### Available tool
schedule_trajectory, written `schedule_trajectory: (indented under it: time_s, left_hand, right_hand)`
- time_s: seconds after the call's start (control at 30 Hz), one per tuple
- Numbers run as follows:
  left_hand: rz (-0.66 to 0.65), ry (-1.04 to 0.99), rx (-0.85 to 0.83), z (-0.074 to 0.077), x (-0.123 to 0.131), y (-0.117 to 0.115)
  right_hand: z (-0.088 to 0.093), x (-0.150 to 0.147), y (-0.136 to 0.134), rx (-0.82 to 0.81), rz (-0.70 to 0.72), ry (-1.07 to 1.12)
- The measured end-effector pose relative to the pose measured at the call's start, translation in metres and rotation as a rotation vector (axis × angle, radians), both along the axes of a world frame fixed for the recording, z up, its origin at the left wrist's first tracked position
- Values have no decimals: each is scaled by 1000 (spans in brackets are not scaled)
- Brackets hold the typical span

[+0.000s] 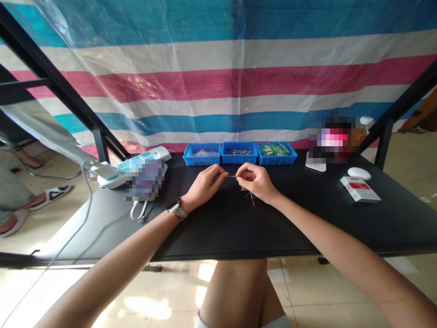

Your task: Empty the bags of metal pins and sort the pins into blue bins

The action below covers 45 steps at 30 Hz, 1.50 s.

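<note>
A thin metal pin [232, 176] spans the gap between my two hands above the black table. The thumb and fingertips of my left hand [207, 183] pinch its left end, and my right hand [256, 181] pinches the other end. Several more thin metal pins [251, 197] stick out below my right hand; whether they lie on the table or sit in the curled fingers I cannot tell. Just behind my hands stands a blue bin of small silver metal pieces [239, 153]. To its left is a blue bin with clear plastic bits [202, 155], to its right one with green-and-white packets [277, 153].
On the left of the table [211, 237] lie a white power strip [145, 159], a blurred-out device with a cable, and a charger [105, 170]. At right are a red-and-white box [360, 189], a white oval case [359, 173] and a bottle [366, 124]. A striped sheet hangs behind.
</note>
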State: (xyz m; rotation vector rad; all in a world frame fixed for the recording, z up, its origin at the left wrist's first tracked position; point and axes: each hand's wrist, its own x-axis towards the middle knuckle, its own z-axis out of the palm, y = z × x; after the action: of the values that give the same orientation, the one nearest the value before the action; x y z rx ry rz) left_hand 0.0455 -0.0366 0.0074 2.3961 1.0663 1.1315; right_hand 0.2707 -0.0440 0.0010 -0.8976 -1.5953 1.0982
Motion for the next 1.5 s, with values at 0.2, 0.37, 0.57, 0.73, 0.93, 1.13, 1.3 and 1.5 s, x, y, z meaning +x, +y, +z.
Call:
schedule_trajectory:
  time_s: [0.2,0.37,0.57,0.73,0.93,1.13,1.3,1.5]
  left_hand:
    - [15,-30,-17,2,0,-3]
    - [21,-40,-25,0,-2,-2]
    - [7,-18,-37,-1,-2,-1]
    - [-2,9,-40,0,-1,-2]
    - [1,30,-29,1,-1,-2]
    - [-2,43,-36,-1,-2,0]
    - [4,35,-33,-3,-2,1]
    - [0,34,-10,-5,-2,2]
  right_hand:
    - [1,3,19,63,-90,-55]
    - [6,21,56,55,-302,-48]
    - [-4,47,61,178,-350,-278]
    - [-3,51,51,210,-158,-504]
    - [0,54,43,178,-167,-781]
    - [-4,57,46,233,-170,-802]
    - [-2,50,46,287,-160,-592]
    - [6,24,26,219,11,-321]
